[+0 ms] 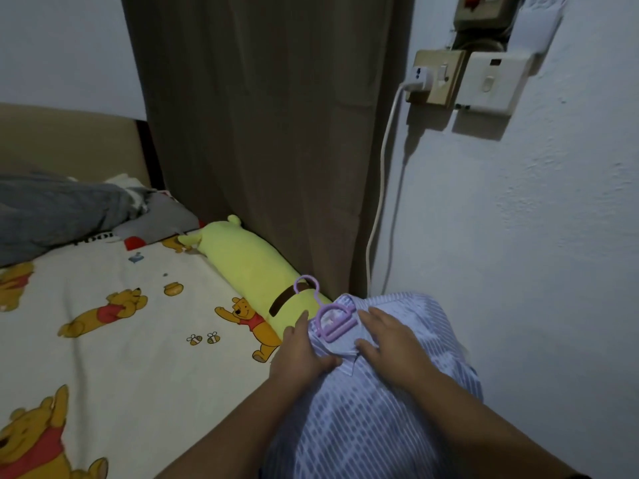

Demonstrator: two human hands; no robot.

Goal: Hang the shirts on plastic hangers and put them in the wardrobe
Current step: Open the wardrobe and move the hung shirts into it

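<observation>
A blue and white striped shirt (373, 420) lies on the right edge of the bed, in front of me. A purple plastic hanger (326, 316) sticks out of its collar, hook pointing up towards the left. My left hand (304, 354) grips the shirt's left collar edge, thumb curled over the fabric. On the right of the collar my right hand (390, 344) rests on the cloth with its fingers bent over it. The hanger's arms are hidden inside the shirt. No wardrobe is in view.
A cartoon-bear bedsheet (121, 323) covers the bed. A long yellow plush bolster (249, 267) lies along a brown curtain (269, 133). Grey bedding (62, 212) is piled at the back left. A white wall (536, 236) on the right holds sockets and a charger cable (380, 188).
</observation>
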